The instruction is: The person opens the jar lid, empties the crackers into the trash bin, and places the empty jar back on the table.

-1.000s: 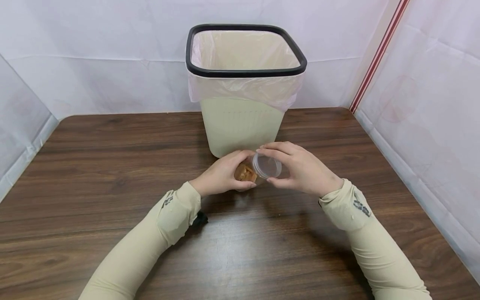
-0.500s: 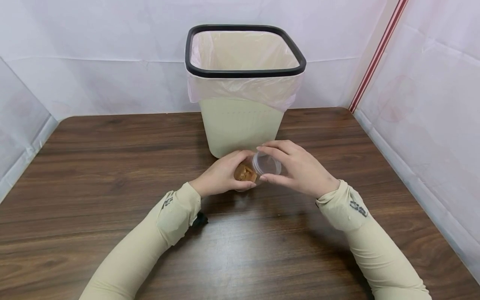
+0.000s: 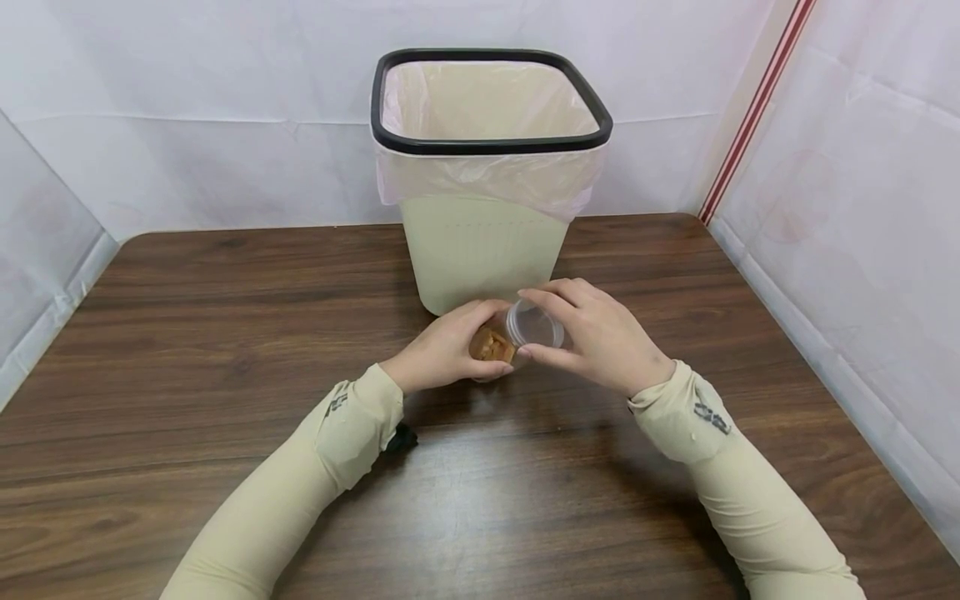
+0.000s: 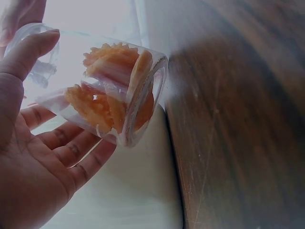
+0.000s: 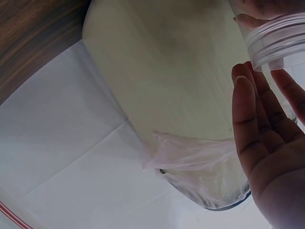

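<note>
Clear jar (image 4: 102, 87), ridged orange-brown pieces (image 4: 113, 58) inside, held tilted in front of the bin (image 3: 483, 242).

Left hand (image 3: 448, 350) curls round the jar body; right hand (image 3: 596, 337) sets thumb and fingertips about the threaded mouth (image 5: 279, 42); cannot tell whether a lid is on. Step in hand, as judged: working at the mouth with the body steadied. Next move probably calls for a firm left grip while the right fingers bear on the rim. Counter (image 3: 225, 350): dark, glossy wood grain. Bin has a black rim (image 3: 491, 148) and pinkish liner (image 3: 487, 172); white sheeting (image 3: 225, 83) behind, red stripes (image 3: 759, 115) at right.
</note>
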The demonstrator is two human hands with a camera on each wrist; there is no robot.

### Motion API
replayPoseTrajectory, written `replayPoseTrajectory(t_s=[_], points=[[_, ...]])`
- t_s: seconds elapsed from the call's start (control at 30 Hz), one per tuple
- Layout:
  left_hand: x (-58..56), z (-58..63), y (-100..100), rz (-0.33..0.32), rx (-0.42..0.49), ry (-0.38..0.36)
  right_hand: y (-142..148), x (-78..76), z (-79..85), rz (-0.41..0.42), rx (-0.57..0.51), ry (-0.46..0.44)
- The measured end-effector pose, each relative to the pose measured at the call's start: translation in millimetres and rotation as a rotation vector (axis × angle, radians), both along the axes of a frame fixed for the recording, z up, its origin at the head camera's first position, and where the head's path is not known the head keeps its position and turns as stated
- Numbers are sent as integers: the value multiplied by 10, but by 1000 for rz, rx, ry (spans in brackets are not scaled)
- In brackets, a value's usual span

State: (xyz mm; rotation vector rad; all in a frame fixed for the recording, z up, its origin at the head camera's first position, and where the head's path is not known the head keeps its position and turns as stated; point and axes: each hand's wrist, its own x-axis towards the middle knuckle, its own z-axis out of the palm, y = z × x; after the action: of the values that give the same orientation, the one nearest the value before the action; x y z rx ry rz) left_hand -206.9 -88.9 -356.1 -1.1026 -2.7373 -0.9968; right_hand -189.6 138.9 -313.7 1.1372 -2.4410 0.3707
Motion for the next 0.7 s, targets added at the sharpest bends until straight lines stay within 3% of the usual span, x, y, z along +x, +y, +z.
replayPoseTrajectory(t_s=[0.7], points=[[-10,-18,2,-13,7,34,-5,-9,-14,25,-22,-14]])
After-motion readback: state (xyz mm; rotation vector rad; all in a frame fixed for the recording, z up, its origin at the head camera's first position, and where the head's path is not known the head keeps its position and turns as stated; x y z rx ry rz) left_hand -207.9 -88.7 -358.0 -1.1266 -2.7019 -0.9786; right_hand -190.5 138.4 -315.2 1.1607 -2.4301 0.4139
